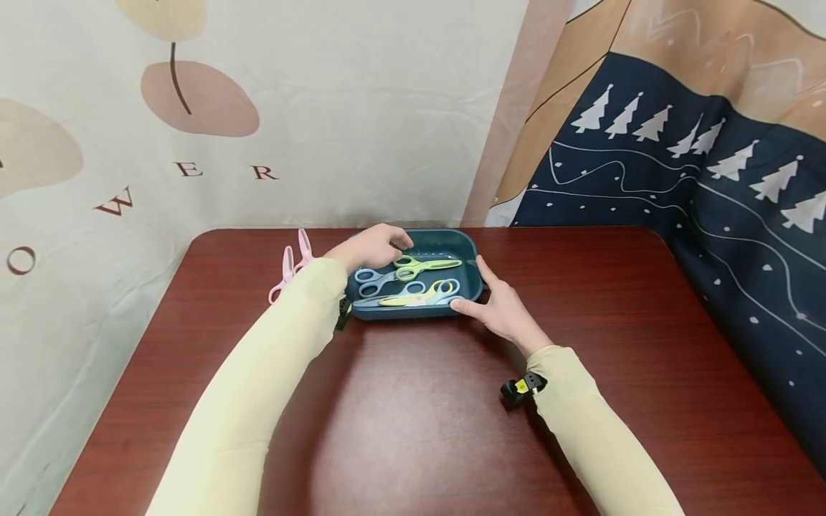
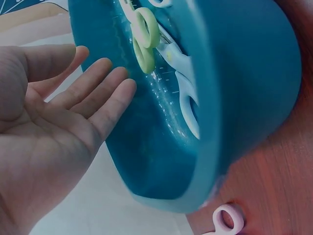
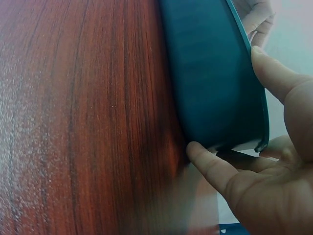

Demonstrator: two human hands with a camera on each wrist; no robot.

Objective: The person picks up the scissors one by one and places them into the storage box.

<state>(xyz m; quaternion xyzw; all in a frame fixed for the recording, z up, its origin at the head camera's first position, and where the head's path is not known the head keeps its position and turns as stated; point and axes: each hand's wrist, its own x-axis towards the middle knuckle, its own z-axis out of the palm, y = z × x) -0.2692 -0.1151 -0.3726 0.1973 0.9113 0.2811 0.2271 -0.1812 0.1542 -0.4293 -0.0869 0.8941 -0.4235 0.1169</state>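
A dark teal plastic bin (image 1: 403,313) stands at the far edge of the table. Inside lie several scissors: a green pair (image 1: 429,266), a blue-handled pair (image 1: 368,289), and a yellow pair (image 1: 400,300) among more blue ones along the near wall. My left hand (image 1: 374,247) hovers over the bin's far left part, palm and loosely extended fingers showing in the left wrist view, nothing held. With thumb on the near rim and fingers round the right side, my right hand (image 1: 506,308) holds the bin's near right corner. Pink scissors (image 1: 287,265) are left of the bin, partly hidden by my sleeve.
The reddish-brown wooden table (image 1: 400,430) extends in front of and to both sides of the bin. A printed pale curtain (image 1: 361,129) hangs right behind the table's far edge, and a navy tree-patterned cloth (image 1: 645,165) hangs at the right.
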